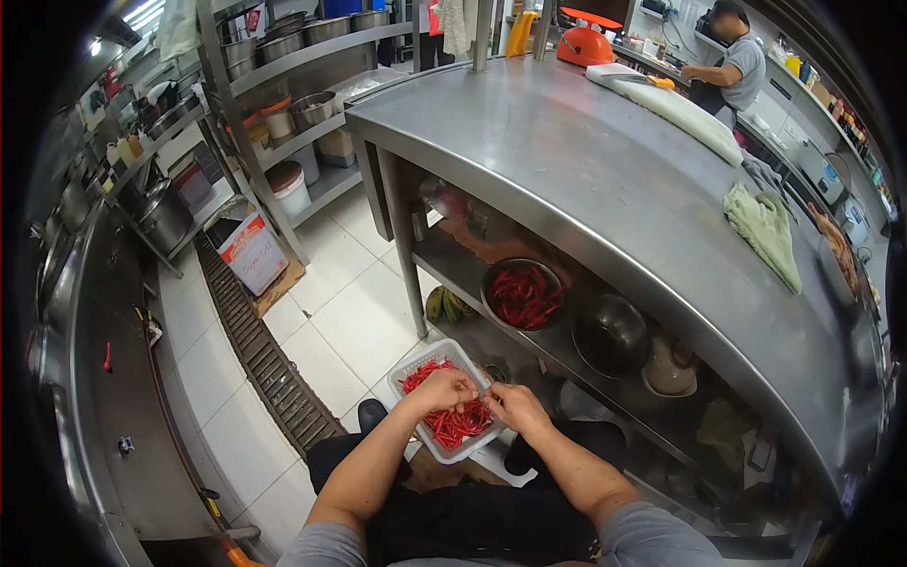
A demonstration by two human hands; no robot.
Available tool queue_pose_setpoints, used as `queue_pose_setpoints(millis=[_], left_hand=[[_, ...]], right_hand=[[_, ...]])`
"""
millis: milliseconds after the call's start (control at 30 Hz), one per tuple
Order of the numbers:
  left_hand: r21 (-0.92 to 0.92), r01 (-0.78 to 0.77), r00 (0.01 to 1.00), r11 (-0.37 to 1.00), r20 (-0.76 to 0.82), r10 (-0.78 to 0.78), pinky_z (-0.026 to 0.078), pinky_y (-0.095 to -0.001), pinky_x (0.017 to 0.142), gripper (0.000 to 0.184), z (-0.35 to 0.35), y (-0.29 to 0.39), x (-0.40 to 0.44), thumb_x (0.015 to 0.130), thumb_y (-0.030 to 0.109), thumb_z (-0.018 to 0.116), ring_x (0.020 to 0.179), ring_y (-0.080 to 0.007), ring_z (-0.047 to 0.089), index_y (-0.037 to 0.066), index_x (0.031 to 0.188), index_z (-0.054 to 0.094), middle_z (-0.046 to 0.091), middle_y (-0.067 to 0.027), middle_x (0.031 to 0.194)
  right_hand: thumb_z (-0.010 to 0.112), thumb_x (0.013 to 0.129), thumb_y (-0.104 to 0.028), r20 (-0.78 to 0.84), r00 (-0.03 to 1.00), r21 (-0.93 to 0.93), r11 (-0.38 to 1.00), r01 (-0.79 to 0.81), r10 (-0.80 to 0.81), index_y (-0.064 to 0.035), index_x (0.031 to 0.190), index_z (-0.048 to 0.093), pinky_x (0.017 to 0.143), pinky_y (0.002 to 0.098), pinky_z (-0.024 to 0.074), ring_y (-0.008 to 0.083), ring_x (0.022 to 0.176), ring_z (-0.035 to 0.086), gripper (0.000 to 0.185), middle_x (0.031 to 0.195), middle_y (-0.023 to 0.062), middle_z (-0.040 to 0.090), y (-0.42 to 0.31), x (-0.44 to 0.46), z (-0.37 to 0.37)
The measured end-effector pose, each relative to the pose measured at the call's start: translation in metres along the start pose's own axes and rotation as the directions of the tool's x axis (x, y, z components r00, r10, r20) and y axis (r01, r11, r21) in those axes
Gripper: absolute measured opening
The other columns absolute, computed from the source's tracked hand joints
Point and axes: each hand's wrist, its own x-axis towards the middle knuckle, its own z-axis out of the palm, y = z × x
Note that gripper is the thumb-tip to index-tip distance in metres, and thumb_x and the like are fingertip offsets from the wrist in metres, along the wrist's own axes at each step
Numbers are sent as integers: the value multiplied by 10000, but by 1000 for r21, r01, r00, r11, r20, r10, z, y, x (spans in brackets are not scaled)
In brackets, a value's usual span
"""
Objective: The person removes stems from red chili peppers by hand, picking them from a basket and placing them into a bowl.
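A white plastic basket (455,352) of thin red chilies (455,430) stands low between my knees. Over its left part is my left hand (446,389), fingers curled and pinched together. My right hand (515,406) is beside it at the basket's right side, its fingertips also pressed together. What either hand holds is too small to make out. On the shelf under the counter, to the right, a metal bowl (522,295) holds larger red chilies.
A steel counter (567,142) curves along the right, with a white cutting board (671,109), a knife and an orange scale (588,42). Another metal bowl (610,335) sits on the lower shelf. A floor drain (255,350) runs at left. A co-worker (737,66) stands beyond the counter.
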Motion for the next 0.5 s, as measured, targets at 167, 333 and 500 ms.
queue_pose_setpoints(millis=[167,333,500], left_hand=[[-206,-168,985,964,13,175,471,-223,587,115,0,-5,0,878,85,639,716,-100,622,18,968,611,656,-51,834],[-330,-218,975,919,-29,220,479,-230,608,148,0,1,-3,876,100,643,731,-104,623,19,993,600,658,-55,848],[-539,-223,972,812,-59,227,456,-211,587,166,1,3,-7,885,142,638,696,-106,615,26,993,590,644,-47,805]], right_hand=[[612,857,-175,30,999,184,982,-44,39,5,897,632,620,387,496,335,664,643,186,712,174,642,-13,0,-5],[597,869,-155,81,966,328,908,-259,246,7,937,643,639,379,490,349,700,633,181,756,184,640,-27,2,-17],[583,874,-120,-170,982,148,983,111,-86,1,944,645,698,410,490,379,805,628,153,857,208,635,-11,4,-9]])
